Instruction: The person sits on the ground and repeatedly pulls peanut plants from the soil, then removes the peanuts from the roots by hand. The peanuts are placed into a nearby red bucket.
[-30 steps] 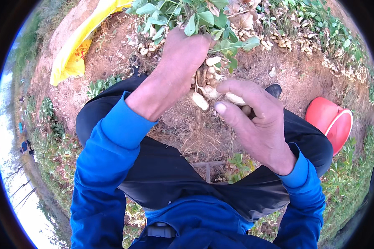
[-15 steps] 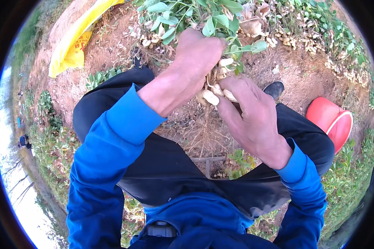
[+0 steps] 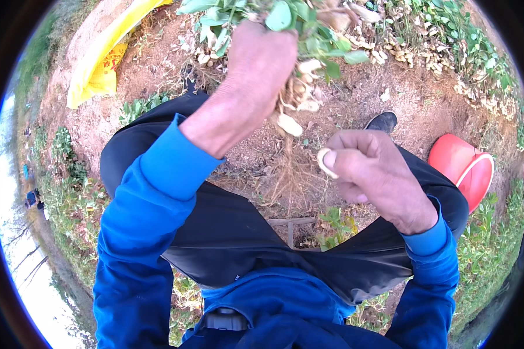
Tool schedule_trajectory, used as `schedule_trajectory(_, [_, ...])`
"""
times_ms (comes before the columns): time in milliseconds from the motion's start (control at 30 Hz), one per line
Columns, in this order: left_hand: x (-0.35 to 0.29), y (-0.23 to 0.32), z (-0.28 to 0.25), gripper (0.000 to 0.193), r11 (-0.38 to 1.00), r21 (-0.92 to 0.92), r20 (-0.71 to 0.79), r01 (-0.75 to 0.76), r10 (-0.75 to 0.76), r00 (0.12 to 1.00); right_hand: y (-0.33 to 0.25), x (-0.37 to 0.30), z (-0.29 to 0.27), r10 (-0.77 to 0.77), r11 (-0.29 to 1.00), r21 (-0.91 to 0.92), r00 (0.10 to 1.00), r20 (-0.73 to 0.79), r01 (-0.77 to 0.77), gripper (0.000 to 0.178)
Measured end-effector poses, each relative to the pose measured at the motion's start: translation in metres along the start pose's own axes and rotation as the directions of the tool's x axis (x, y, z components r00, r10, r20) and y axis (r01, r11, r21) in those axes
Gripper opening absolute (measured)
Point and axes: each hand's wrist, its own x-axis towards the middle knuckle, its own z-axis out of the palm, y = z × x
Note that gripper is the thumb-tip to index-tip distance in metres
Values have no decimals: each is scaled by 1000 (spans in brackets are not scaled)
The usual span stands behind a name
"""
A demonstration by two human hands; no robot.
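My left hand [image 3: 261, 72] is closed round the stems of a peanut plant [image 3: 280, 17], its green leaves above the fist. Pale peanut pods [image 3: 300, 93] hang in a cluster just right of that hand, and thin brown roots trail below them. Apart from the plant, lower and to the right, my right hand [image 3: 370, 168] pinches a single peanut pod [image 3: 327, 163] between thumb and forefinger. Part of that pod is covered by the thumb.
A red bucket [image 3: 468, 171] lies tilted beyond my right knee. Several pulled peanut plants [image 3: 442, 41] with pods line the far right. A yellow sack [image 3: 99, 67] rests on the soil at the far left. Below the roots, between my legs, is a small wooden frame [image 3: 291, 224].
My right hand has left the pod cluster and moved right and down, with one pod in its pinch. My left hand and the plant have shifted slightly up and left.
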Motion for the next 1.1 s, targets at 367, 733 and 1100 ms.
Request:
schedule_trajectory(367, [10,-2,1,19,993,38,-110,-108,112,988,11,9,4,-283,943,143,951,-127,300,14])
schedule_trajectory(733, [11,-16,15,21,987,126,-88,-96,108,990,24,28,24,-410,885,131,882,-233,446,24])
schedule_trajectory(1100, [10,-31,27,22,965,262,-67,8,11,998,36,49,27,-665,709,-567,666,-338,419,33])
